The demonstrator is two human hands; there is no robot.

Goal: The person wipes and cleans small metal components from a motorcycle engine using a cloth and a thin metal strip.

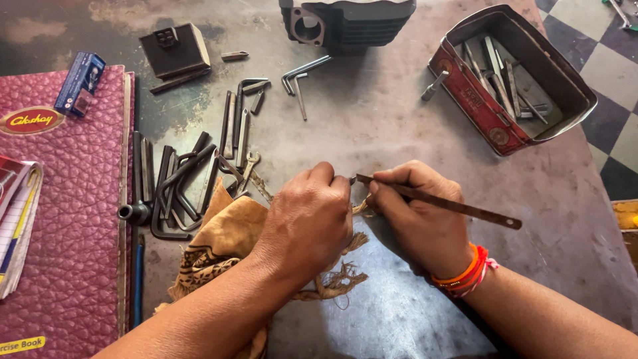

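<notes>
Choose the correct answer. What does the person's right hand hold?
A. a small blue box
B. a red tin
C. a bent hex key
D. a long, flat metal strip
D: the right hand grips a long, flat metal strip that slants out past the wrist, its tip meeting the left hand over the tan cloth.

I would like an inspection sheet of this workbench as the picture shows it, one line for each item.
Surface: worn, stained metal table.
Job's things: thin flat metal strip in the right hand; the left hand meets its tip, above a frayed tan cloth.
Clutter: pile of hex keys and spanners, red tin of tools, finned engine cylinder, dark block, maroon notebook, small blue box.
Grippers: both hands closed in a pinch; orange bands on the right wrist.
Cables: nothing seen.
Surroundings: chequered floor at the right.
</notes>
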